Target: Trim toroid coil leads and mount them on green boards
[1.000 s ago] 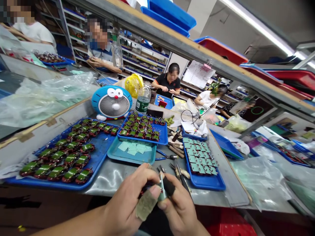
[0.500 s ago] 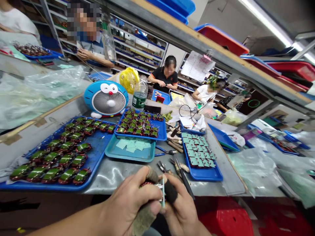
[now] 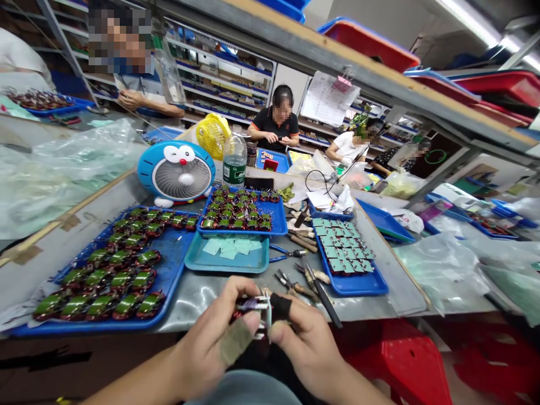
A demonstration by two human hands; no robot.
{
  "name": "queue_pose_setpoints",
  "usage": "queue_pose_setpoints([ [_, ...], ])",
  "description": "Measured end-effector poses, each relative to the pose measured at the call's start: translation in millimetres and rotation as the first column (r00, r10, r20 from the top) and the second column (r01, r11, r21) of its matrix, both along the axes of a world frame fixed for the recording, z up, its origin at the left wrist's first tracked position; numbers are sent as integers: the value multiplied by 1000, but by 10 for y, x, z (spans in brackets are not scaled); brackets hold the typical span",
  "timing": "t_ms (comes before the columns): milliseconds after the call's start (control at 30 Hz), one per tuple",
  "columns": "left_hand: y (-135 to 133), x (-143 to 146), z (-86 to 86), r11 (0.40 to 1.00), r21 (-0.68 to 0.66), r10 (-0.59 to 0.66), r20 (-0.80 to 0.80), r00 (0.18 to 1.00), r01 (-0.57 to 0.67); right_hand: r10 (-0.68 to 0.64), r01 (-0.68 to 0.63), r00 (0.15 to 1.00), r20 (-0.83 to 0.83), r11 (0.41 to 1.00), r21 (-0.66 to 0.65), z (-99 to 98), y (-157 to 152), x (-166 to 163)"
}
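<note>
Close in front of me, my left hand (image 3: 211, 340) grips a wound copper coil (image 3: 243, 306) whose metal leads point to the right. A tape wrap covers the thumb. My right hand (image 3: 310, 343), with black tape on a finger, pinches a thin pale-green plate (image 3: 269, 316) on edge. The leads meet the plate; how far they pass through it I cannot make out. Beyond my hands, a teal tray (image 3: 194, 263) carries loose pale-green plates (image 3: 230, 247).
Coils with green tops fill much of a blue tray (image 3: 175, 270) at left and another blue tray (image 3: 278, 222) behind. At right, a blue tray (image 3: 358, 286) holds plate-topped coils. Pliers (image 3: 289, 253), cutters, a cartoon fan (image 3: 177, 171) and a bottle (image 3: 235, 160) stand about. Co-workers sit opposite.
Both hands have shifted slightly left. The coil and plate have turned a little, and the leads show more clearly between my hands. The left fingers have moved up along the coil.
</note>
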State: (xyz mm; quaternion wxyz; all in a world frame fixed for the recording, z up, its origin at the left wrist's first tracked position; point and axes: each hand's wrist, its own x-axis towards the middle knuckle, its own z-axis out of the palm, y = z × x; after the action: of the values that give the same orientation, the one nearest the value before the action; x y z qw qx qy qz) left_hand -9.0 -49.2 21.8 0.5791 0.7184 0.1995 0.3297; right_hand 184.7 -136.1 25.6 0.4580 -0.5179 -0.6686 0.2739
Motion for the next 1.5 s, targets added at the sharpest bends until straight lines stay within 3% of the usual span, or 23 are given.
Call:
queue_pose_setpoints([
  [33,-4,13,16,977,-213,-30,-66,997,15,-22,22,999,28,1000,-8,-20,3,18],
  [100,-8,55,27,845,-535,-103,-153,983,5,-7,-4,987,160,998,66,-62,19,74],
  [167,-21,94,20,750,-661,-112,-184,976,-39,58,-106,962,267,980,169,-106,50,130],
  [200,-36,103,15,747,-663,-99,-185,978,-50,87,-145,958,275,970,198,-129,68,148],
  [267,-90,99,4,831,-553,-49,-175,983,-57,64,-99,982,178,976,195,-182,94,150],
  [333,-154,74,-11,954,-287,51,-149,988,-92,-1,-1,1000,14,994,106,-243,96,112],
  [367,-180,63,-23,987,-110,107,-115,988,-119,-19,23,997,-78,998,51,-275,89,83],
  [400,-196,57,-36,988,65,143,-68,987,-139,-21,22,984,-177,1000,4,-307,77,52],
  [467,-199,67,-62,936,326,136,14,991,-133,10,-27,929,-370,999,-41,-365,51,-1],
  [533,-176,103,-74,892,440,93,40,995,-101,30,-62,865,-502,997,-47,-414,31,-30],
  [767,-204,248,-22,878,455,199,-59,978,-151,-18,7,809,-588,1000,-22,-522,10,-13],
  [1000,-223,287,125,895,438,81,39,996,-90,-35,46,828,-560,999,4,-464,-23,-24],
  [1167,-186,305,93,872,481,54,83,995,-87,-40,38,817,-575,999,-14,-478,-43,-7],
  [1300,-187,339,91,886,450,71,106,992,-111,-35,32,859,-512,999,-14,-459,-60,33],
  [1500,-258,379,142,916,350,154,150,977,-198,-92,126,933,-349,989,77,-448,-69,58],
])
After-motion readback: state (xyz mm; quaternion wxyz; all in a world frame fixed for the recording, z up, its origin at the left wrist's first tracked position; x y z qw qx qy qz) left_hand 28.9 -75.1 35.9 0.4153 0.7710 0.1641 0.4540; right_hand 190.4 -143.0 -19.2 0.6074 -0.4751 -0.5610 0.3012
